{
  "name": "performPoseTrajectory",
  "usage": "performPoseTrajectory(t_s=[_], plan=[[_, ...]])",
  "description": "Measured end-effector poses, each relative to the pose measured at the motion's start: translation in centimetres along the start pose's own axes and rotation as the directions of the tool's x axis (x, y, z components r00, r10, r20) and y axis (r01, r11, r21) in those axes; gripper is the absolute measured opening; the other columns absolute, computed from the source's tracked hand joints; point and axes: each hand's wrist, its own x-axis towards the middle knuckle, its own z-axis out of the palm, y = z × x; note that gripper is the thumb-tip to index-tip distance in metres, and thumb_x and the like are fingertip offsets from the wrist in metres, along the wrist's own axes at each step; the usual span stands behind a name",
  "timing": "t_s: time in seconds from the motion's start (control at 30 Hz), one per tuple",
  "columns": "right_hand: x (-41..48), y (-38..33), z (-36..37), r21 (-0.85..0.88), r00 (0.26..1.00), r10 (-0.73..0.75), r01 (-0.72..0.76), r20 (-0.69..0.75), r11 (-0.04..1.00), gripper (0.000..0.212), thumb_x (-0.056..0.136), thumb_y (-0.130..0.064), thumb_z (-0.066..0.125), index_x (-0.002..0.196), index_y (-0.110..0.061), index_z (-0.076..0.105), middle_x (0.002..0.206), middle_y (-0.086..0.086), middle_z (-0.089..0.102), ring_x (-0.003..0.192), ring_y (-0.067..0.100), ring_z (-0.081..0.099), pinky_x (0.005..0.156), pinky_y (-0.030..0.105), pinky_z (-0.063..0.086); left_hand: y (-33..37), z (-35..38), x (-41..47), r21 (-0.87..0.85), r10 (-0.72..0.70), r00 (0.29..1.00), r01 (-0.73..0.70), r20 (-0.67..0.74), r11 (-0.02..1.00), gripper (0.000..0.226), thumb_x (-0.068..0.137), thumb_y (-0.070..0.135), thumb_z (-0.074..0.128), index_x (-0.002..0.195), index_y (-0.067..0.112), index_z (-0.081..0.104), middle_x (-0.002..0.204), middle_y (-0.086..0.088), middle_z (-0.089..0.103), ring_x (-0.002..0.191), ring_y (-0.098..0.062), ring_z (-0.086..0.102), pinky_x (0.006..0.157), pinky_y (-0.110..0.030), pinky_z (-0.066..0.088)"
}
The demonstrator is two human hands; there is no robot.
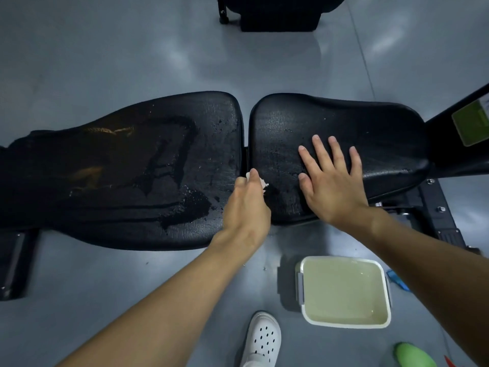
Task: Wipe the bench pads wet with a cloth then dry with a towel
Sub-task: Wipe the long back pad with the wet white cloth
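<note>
Two black bench pads lie side by side: a long worn one (119,168) on the left with wet streaks, and a shorter seat pad (370,128) on the right. My left hand (247,205) grips a small white cloth (260,181) at the gap between the pads, against the seat pad's left edge. Most of the cloth is hidden under the fingers. My right hand (330,176) rests flat on the seat pad with fingers spread.
A white basin of water (344,292) stands on the grey floor below the seat pad. A white clog (262,340) is on the floor beside it, and a green object (412,356) lies at the bottom right. The black bench frame (444,215) extends right. Another black machine (277,14) stands at the top.
</note>
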Motion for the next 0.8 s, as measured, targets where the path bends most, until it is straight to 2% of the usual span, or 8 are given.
performPoseTrajectory(t_s=[0.13,0.23,0.33,0.4,0.47,0.6,0.7,0.8], plan=[[0.3,-1.4,-1.3,0.062,0.995,0.074,-0.078,0.069,0.995,0.058,0.103,-0.043,0.021,0.158,-0.025,0.024,0.168,0.005,0.010,0.154,0.029,0.000,0.120,0.058,-0.003,0.0,-3.2,0.1,-0.022,0.058,0.988,-0.062,-0.145,0.998,0.057,0.097,-0.005,0.043,0.152,0.007,0.034,0.137,-0.016,0.051,0.124,-0.031,0.051,0.104,-0.033,0.039],[0.4,-4.4,-3.0,0.213,0.996,0.082,-0.088,0.038,0.973,0.054,0.104,-0.035,0.032,0.156,-0.021,0.029,0.165,0.006,0.022,0.154,0.021,0.008,0.121,0.054,-0.002,-0.3,-5.6,1.1,-0.023,0.123,0.972,-0.130,-0.199,0.991,0.057,0.099,0.001,0.044,0.154,0.008,0.029,0.139,-0.016,0.048,0.125,-0.032,0.050,0.106,-0.038,0.039],[0.4,-7.7,-3.8,0.341,0.993,0.103,-0.077,-0.057,0.937,0.051,0.103,-0.028,0.039,0.152,-0.017,0.036,0.158,0.005,0.035,0.150,0.019,0.022,0.121,0.050,0.009,-2.2,-7.2,2.0,-0.086,0.164,0.986,-0.165,-0.028,0.982,0.059,0.101,0.022,0.040,0.156,0.020,0.020,0.150,-0.011,0.039,0.136,-0.029,0.040,0.110,-0.051,0.037],[0.7,-9.9,-3.9,0.377,0.991,0.084,-0.040,-0.101,0.925,0.051,0.101,-0.024,0.043,0.150,-0.014,0.039,0.155,0.005,0.039,0.147,0.020,0.027,0.119,0.045,0.017,-5.0,-8.4,2.8,-0.016,0.130,0.989,-0.130,0.068,0.991,0.060,0.099,0.031,0.032,0.156,0.032,0.015,0.162,-0.003,0.024,0.149,-0.025,0.022,0.115,-0.060,0.026],[1.2,-12.2,-3.9,0.395,0.995,0.016,0.023,-0.095,0.918,0.052,0.098,-0.019,0.047,0.149,-0.012,0.040,0.156,0.007,0.038,0.147,0.021,0.027,0.119,0.038,0.018,-8.0,-9.7,3.7,0.139,0.122,0.986,-0.137,0.111,0.981,0.061,0.100,0.026,0.034,0.157,0.031,0.014,0.166,-0.001,0.012,0.154,-0.025,0.007,0.118,-0.061,0.016],[2.2,-18.0,-2.7,0.395,0.998,-0.059,0.065,-0.026,0.916,0.057,0.100,-0.021,0.045,0.155,-0.016,0.031,0.164,0.006,0.024,0.152,0.021,0.016,0.124,0.036,0.012,-12.6,-11.9,5.9,0.253,0.215,0.926,-0.299,0.309,0.920,0.068,0.098,0.012,0.040,0.159,0.014,0.010,0.167,-0.005,0.013,0.154,-0.025,0.004,0.122,-0.052,0.012],[2.8,-21.1,-1.7,0.303,0.994,0.083,-0.099,0.067,0.948,0.054,0.103,-0.031,0.038,0.154,-0.016,0.031,0.165,0.010,0.019,0.152,0.026,0.015,0.122,0.041,0.018,-14.5,-12.8,7.5,0.340,0.275,0.857,-0.440,0.435,0.831,0.068,0.099,0.017,0.046,0.159,0.015,0.012,0.168,-0.006,0.007,0.154,-0.026,0.001,0.123,-0.050,0.011],[2.6,-21.4,-2.0,0.264,0.933,0.358,-0.356,0.042,0.896,0.036,0.101,-0.027,0.045,0.129,-0.006,0.048,0.135,0.020,0.044,0.122,0.039,0.049,0.097,0.043,0.041,-16.1,-13.3,8.6,0.349,0.268,0.820,-0.479,0.506,0.805,0.075,0.101,0.037,0.051,0.160,0.026,0.005,0.168,-0.003,-0.004,0.153,-0.031,-0.008,0.120,-0.061,0.007]])
